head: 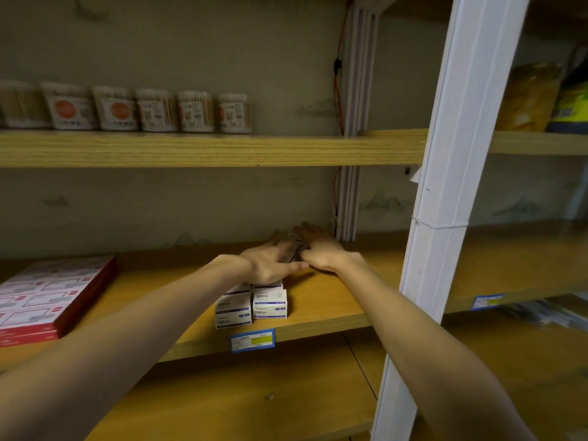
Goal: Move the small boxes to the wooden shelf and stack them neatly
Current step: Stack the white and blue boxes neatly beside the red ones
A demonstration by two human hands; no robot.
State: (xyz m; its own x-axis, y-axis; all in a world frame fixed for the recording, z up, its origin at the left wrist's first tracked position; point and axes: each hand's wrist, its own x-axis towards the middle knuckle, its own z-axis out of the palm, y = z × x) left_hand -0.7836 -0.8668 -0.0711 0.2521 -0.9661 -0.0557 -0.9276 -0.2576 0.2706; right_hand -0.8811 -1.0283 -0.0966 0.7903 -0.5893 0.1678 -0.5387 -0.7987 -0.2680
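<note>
Your left hand [270, 262] and your right hand [321, 249] reach deep into the wooden shelf [327, 300]. Both hands lie flat with the fingers straight, side by side, pressing on something dark and blurry between your fingers; you cannot tell what it is. The small boxes [251, 303] sit in a neat stack just below your left palm, near the shelf's front edge.

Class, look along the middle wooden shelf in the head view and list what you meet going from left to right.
Red flat box → small white boxes with the left hand over them → right hand → white upright post → blue price tag.
</note>
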